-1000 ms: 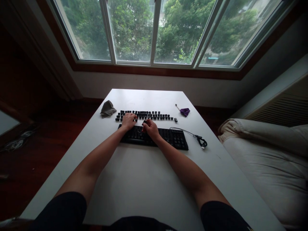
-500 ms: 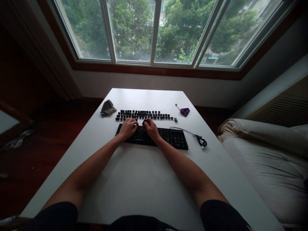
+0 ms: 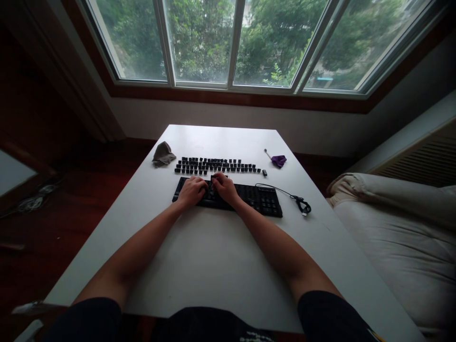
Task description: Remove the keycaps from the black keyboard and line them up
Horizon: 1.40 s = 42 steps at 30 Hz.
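Note:
A black keyboard (image 3: 257,197) lies across the white table (image 3: 213,266). Just behind it, several loose black keycaps (image 3: 221,166) are laid out in rows. Both my hands rest over the keyboard's left half, close together. My left hand (image 3: 192,191) has its fingers curled down onto the keys. My right hand (image 3: 224,188) is pinched at the keyboard's upper edge, with a small dark piece at its fingertips that I cannot make out clearly. What the left fingers hold, if anything, is hidden.
A crumpled grey cloth (image 3: 163,154) lies left of the keycaps. A purple tool with a thin handle (image 3: 278,160) and one stray black piece (image 3: 264,173) lie to the right. The keyboard's cable (image 3: 302,205) coils at the right. A pale cushion (image 3: 399,228) borders the table's right side.
My left hand has drawn back from the rows of keycaps to the keyboard, beside my right hand. The camera has tilted down a little.

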{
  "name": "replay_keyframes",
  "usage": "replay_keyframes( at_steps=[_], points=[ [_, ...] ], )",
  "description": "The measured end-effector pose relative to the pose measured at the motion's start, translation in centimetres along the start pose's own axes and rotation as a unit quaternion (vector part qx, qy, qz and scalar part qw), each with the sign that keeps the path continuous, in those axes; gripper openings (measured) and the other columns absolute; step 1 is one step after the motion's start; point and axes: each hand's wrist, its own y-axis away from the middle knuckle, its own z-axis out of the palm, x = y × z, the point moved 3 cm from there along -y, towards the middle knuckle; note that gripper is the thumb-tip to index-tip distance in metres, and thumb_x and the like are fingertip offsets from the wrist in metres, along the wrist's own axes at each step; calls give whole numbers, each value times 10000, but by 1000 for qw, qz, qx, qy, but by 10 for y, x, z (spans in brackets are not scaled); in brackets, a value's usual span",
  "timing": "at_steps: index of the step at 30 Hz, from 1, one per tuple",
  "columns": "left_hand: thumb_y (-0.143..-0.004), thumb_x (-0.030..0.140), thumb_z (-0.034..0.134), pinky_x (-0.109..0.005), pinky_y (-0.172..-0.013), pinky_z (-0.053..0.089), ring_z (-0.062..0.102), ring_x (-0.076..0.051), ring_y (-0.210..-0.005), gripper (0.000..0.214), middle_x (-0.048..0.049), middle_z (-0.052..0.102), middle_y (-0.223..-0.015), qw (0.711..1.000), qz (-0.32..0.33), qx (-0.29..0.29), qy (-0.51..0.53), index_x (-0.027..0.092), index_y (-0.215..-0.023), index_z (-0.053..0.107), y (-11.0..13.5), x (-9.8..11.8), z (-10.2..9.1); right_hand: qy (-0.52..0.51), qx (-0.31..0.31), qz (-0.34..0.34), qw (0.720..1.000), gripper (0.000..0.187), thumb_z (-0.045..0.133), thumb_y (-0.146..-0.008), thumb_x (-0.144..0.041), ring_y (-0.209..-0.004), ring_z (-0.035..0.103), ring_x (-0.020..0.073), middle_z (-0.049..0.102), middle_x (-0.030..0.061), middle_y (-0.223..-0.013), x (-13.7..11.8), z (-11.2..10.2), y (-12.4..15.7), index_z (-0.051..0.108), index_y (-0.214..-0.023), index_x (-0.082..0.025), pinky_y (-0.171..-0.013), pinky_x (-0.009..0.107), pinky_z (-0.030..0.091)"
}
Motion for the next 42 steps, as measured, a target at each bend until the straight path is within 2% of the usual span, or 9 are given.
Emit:
replay_keyframes(
  at_steps=[11, 16, 20, 28, 33, 38, 42],
  points=[
    [-899, 238, 557, -441, -942, 422, 554, -261, -1016, 155, -69, 670, -1048, 1000, 8, 9, -15, 223, -947, 704, -1, -3, 4, 108, -38, -79, 990, 94, 526, -832, -292, -567, 411, 126, 496, -43, -610, -21, -1, 8, 528, -778, -216, -582, 248, 317],
    [-883, 246, 579, -447, -958, 427, 557, -268, -1044, 174, -74, 671, -1087, 1000, 22, 10, -6, 223, -1009, 697, -1, -2, 5, 181, -29, -126, 975, 48, 537, -818, -257, -630, 472, 155, 554, -8, -678, -27, 0, 15, 534, -790, -217, -628, 265, 333],
    [-857, 257, 609, -441, -991, 424, 550, -272, -1107, 209, -77, 655, -1171, 997, 72, -22, 13, 227, -1044, 699, 1, 3, 4, 216, -7, -144, 966, 44, 523, -842, -240, -699, 527, 177, 613, 22, -762, -28, 1, 18, 560, -838, -217, -679, 277, 367],
    [-840, 353, 663, -428, -957, 440, 558, -274, -1082, 197, -77, 649, -1178, 996, 77, -50, 9, 235, -982, 732, -1, 3, 5, 224, -4, -185, 957, 49, 519, -871, -228, -724, 549, 179, 630, 33, -802, -23, 2, 20, 559, -849, -213, -700, 285, 390],
    [-836, 333, 669, -424, -909, 453, 557, -279, -1034, 175, -89, 652, -1139, 997, 56, -44, -5, 213, -955, 715, -1, 6, 5, 208, -12, -217, 954, 62, 508, -900, -230, -724, 557, 173, 626, 31, -804, -22, 3, 22, 553, -862, -212, -705, 284, 401],
    [-907, 325, 591, -407, -921, 451, 570, -258, -1021, 186, -79, 666, -1068, 997, 57, -40, 37, 215, -1041, 659, 0, 11, 8, 172, 44, -195, 965, 79, 483, -930, -254, -719, 553, 175, 612, 31, -794, -22, 0, 21, 546, -900, -216, -704, 285, 417],
    [-928, 315, 563, -414, -931, 444, 584, -263, -1032, 181, -84, 677, -1083, 998, 47, -28, 44, 211, -1059, 633, 0, 14, 11, 155, 54, -182, 969, 80, 490, -925, -276, -724, 557, 178, 612, 26, -792, -23, -1, 21, 546, -906, -223, -719, 288, 426]
  ],
)
